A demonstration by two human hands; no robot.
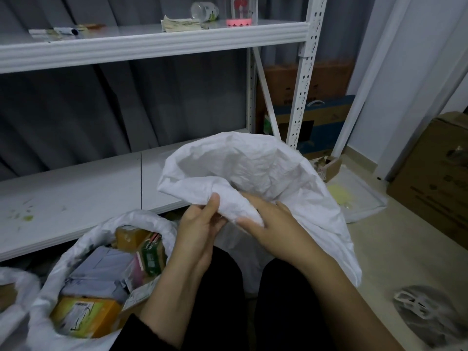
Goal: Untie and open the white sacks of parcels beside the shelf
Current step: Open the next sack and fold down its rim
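Nothing fancy here, just a person with two bare hands and no gear to speak of. The left hand (200,231) and the right hand (273,224) both come off uncovered forearms. The left arm has a black sleeve (143,333), and its edge sits well up the forearm, close to the bottom of the view. The right forearm is uncovered all the way to the bottom edge. The legs are in plain black trousers (220,300), dark enough that you can't make out seams or folds. The nails look trimmed short, as far as the blur lets you tell.
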